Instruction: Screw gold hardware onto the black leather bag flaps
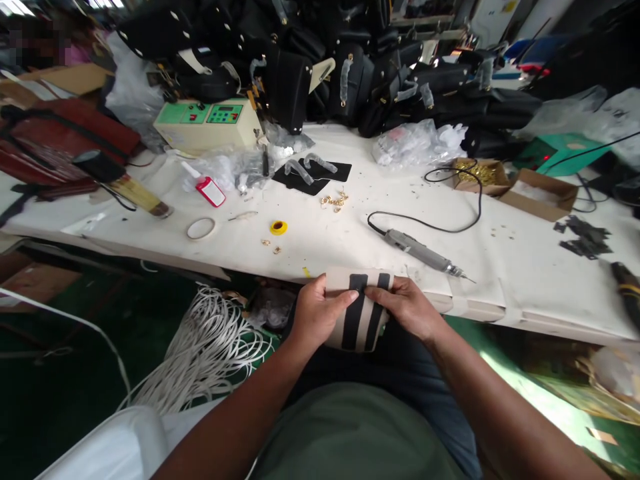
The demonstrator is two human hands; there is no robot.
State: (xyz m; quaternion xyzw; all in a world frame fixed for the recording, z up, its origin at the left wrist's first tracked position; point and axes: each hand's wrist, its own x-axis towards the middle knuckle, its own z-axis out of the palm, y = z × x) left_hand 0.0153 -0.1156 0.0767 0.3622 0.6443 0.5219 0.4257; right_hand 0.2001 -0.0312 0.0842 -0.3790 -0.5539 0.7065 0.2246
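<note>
Between my two hands is a beige panel with black stripes [355, 323], held over my lap at the table's front edge. My left hand [320, 310] grips its left side, thumb lying across the nearer stripe. On the other side my right hand [407, 307] pinches the panel's right edge, thumb on top. The fingers beneath the panel are hidden. Just beyond the right hand lies a grey electric screwdriver [420, 253] with a black cord. A yellow tape roll [279, 227] and small gold metal fittings [277, 250] rest on the table beyond my left hand.
Black bags [290, 80] are heaped along the back. A control box [210, 123], a red-labelled bottle [211, 191], a hammer [123, 183] and a tape ring [201, 229] stand or lie at left. Small cardboard boxes [540, 195] sit at right. White cord [200, 353] is piled below.
</note>
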